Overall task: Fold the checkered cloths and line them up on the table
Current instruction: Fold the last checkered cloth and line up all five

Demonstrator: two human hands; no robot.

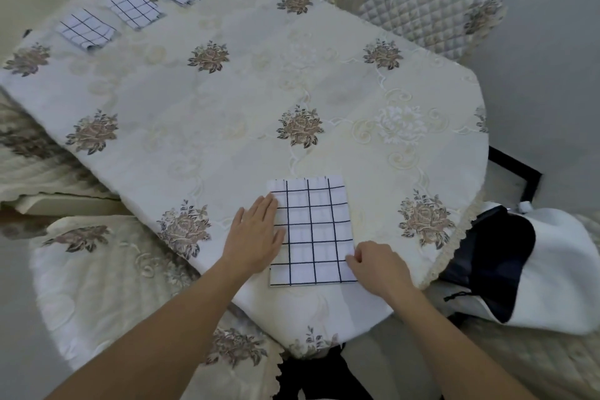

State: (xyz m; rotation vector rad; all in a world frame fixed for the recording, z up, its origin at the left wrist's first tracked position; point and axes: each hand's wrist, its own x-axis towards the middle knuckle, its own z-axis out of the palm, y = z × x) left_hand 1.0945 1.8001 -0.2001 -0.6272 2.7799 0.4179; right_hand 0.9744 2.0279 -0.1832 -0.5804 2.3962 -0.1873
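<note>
As right fingers (352, 259) pinch edge, cloth (311, 230) flat

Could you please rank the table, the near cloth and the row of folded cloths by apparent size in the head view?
1. table
2. near cloth
3. folded cloths: the four look alike, each smaller than the near cloth, though they lie farther off, so true size is unsure.

Open tablecloth (227, 114) stretches between near cloth (313, 230) and folded row (136, 10).
</note>
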